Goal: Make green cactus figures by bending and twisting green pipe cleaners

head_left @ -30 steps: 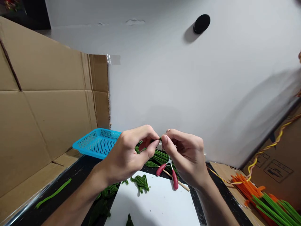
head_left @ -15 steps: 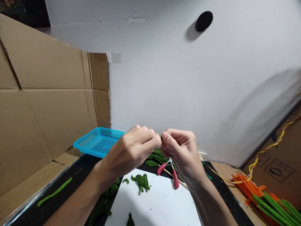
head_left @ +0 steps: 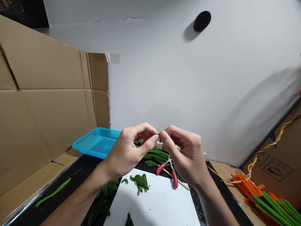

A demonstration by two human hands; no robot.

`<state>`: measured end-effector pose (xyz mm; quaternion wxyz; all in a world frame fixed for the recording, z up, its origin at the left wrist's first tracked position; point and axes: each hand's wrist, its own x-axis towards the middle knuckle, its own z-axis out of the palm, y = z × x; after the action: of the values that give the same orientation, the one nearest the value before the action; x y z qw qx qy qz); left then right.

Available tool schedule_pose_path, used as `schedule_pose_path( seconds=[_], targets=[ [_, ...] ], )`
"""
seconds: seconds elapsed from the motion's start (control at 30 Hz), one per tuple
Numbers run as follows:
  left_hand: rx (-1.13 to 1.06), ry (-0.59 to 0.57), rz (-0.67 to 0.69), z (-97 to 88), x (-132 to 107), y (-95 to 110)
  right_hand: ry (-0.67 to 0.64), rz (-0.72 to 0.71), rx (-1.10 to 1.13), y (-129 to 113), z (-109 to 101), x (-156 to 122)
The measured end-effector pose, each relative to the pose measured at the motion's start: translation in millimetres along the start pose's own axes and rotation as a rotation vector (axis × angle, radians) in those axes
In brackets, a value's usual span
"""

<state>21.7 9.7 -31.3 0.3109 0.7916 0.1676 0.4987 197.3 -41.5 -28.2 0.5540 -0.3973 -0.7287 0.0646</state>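
My left hand (head_left: 129,150) and my right hand (head_left: 185,153) meet above the table, thumbs and fingertips pinched together. Between them they grip a short piece of green pipe cleaner (head_left: 157,134); only a sliver of it shows at the fingertips. Below the hands lie a pile of green pipe cleaners (head_left: 157,155), red-handled pliers (head_left: 169,171) and a thin wooden stick (head_left: 181,183). A folded green pipe-cleaner shape (head_left: 140,181) rests on the white sheet (head_left: 160,204).
A blue mesh basket (head_left: 96,142) stands at the back left by the cardboard wall (head_left: 47,106). More green shapes (head_left: 105,194) lie on the black table, a light green strip (head_left: 53,193) at the left. Orange and green pipe cleaners (head_left: 265,197) are stacked at the right.
Both hands stay together at the same spot. The left fingers curled tighter half a second ago and have loosened again, working the green piece between the fingertips.
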Motion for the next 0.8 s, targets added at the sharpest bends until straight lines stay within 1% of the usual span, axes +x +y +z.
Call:
schedule_pose_path(
  seconds=[0.07,0.13,0.3,0.43,0.6,0.8],
  targets=[
    [-0.047,-0.042,-0.051,-2.0,1,2,0.029,-0.041,-0.027,1,0,0],
    [-0.072,-0.068,-0.084,-3.7,1,2,0.060,-0.051,-0.041,1,0,0],
    [-0.103,-0.103,-0.115,-3.1,1,2,0.068,0.055,0.028,4,2,1],
    [-0.127,-0.071,-0.101,1.1,1,1,0.075,0.079,0.081,5,5,1],
    [-0.136,-0.051,-0.094,3.0,0,1,0.037,0.074,0.091,7,9,0],
    [-0.027,0.015,-0.073,0.2,2,-2,0.003,0.122,0.125,9,12,1]
  ],
)
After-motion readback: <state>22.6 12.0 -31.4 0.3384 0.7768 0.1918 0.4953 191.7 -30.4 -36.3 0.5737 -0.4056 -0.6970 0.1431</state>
